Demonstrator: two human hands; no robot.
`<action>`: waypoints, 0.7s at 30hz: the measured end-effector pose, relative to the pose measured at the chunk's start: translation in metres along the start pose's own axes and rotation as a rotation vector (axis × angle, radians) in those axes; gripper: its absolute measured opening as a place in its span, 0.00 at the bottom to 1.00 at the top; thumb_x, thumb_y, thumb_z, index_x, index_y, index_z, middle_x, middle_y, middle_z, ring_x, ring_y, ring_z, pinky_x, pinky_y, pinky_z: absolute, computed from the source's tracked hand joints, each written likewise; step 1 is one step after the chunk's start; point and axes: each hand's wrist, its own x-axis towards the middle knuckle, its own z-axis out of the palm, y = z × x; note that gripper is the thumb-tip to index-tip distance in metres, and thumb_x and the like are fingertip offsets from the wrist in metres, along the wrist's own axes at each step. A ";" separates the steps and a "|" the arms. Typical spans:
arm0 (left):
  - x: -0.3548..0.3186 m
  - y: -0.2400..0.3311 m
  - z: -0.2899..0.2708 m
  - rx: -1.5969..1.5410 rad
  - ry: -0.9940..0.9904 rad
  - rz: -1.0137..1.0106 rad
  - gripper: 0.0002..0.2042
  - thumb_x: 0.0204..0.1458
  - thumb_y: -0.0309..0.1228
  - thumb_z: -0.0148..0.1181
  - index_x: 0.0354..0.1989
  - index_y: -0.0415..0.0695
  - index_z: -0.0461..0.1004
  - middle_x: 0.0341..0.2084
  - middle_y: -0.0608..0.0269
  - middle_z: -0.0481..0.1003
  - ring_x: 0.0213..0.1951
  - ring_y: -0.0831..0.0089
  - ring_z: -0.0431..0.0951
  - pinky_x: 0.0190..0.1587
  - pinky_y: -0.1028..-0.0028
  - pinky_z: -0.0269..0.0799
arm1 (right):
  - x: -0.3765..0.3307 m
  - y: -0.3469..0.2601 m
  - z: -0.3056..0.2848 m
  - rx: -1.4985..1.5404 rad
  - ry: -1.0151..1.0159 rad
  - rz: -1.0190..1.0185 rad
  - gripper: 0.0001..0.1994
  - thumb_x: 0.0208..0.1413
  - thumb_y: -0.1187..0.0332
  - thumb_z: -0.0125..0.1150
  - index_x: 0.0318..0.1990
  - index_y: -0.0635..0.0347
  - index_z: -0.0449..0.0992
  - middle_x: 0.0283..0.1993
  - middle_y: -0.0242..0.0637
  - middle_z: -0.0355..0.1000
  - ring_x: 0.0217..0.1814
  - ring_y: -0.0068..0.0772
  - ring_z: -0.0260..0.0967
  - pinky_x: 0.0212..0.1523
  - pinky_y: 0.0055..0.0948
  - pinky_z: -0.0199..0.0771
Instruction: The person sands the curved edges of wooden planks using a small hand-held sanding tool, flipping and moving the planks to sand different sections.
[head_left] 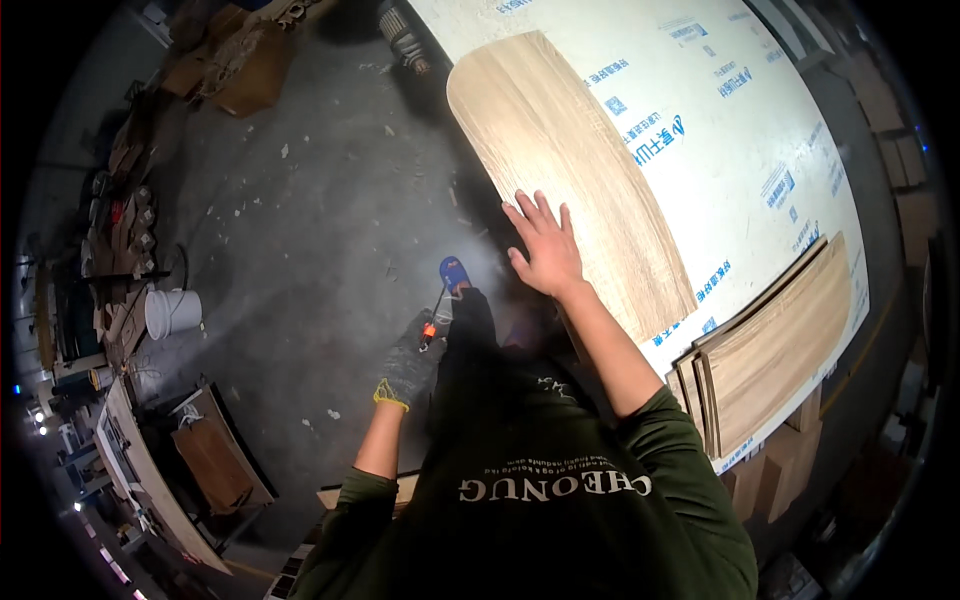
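A long wood-grain panel (pixel 575 130) with rounded corners lies on a white protective sheet (pixel 745 160) covered in blue print. My bare right hand (pixel 549 252) rests on the panel near its left edge, fingers spread and holding nothing. Lower and to the left, my left hand (pixel 408 365) wears a grey knit glove with a yellow cuff. Its fingers are closed around a small hand tool (pixel 429 331) with an orange part and a greyish end; its exact kind is unclear. This hand is over the floor, apart from the panel.
Several similar wood-grain panels (pixel 780 355) are stacked at the sheet's near right corner. On the left, a white bucket (pixel 173 314) stands by piled boards and scraps. A cardboard box (pixel 245 75) is at the far left. Small scraps dot the grey floor (pixel 290 230).
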 end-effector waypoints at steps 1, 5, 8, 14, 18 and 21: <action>-0.002 0.008 -0.003 -0.001 0.003 0.002 0.29 0.53 0.35 0.60 0.63 0.40 0.62 0.53 0.45 0.72 0.56 0.53 0.72 0.56 0.62 0.68 | -0.006 -0.004 0.002 0.134 0.060 -0.013 0.37 0.48 0.65 0.61 0.68 0.52 0.56 0.72 0.43 0.50 0.75 0.49 0.45 0.71 0.53 0.44; -0.011 0.039 -0.018 -0.313 -0.058 0.092 0.26 0.53 0.32 0.61 0.61 0.41 0.65 0.51 0.52 0.74 0.52 0.64 0.74 0.54 0.68 0.68 | -0.037 -0.063 -0.004 0.890 -0.160 0.202 0.40 0.52 0.69 0.65 0.69 0.63 0.49 0.67 0.52 0.59 0.59 0.40 0.69 0.59 0.33 0.68; -0.012 0.043 -0.010 -0.414 -0.100 0.066 0.25 0.52 0.30 0.61 0.59 0.42 0.67 0.38 0.60 0.74 0.38 0.74 0.73 0.41 0.74 0.69 | -0.046 -0.078 0.017 1.338 -0.297 0.265 0.34 0.56 0.75 0.63 0.67 0.67 0.53 0.58 0.50 0.69 0.44 0.28 0.77 0.48 0.24 0.76; -0.022 0.041 -0.021 -0.434 -0.165 0.003 0.22 0.51 0.30 0.62 0.56 0.42 0.71 0.31 0.64 0.76 0.30 0.77 0.73 0.34 0.75 0.71 | -0.047 -0.072 0.008 1.079 -0.169 0.468 0.11 0.57 0.71 0.61 0.44 0.69 0.79 0.35 0.39 0.79 0.34 0.22 0.76 0.40 0.22 0.75; -0.026 0.005 -0.046 -0.048 -0.237 -0.348 0.20 0.51 0.32 0.64 0.53 0.42 0.73 0.30 0.65 0.77 0.30 0.77 0.74 0.35 0.74 0.72 | -0.041 -0.050 -0.018 0.872 -0.020 0.429 0.13 0.51 0.66 0.65 0.43 0.61 0.81 0.40 0.45 0.79 0.40 0.34 0.77 0.46 0.30 0.75; -0.035 -0.003 -0.049 -0.491 -0.075 -0.335 0.20 0.51 0.33 0.64 0.52 0.42 0.74 0.25 0.67 0.75 0.26 0.79 0.72 0.30 0.76 0.70 | -0.054 -0.059 -0.015 0.267 -0.178 -0.067 0.26 0.45 0.69 0.66 0.56 0.55 0.73 0.62 0.47 0.64 0.63 0.49 0.63 0.61 0.39 0.66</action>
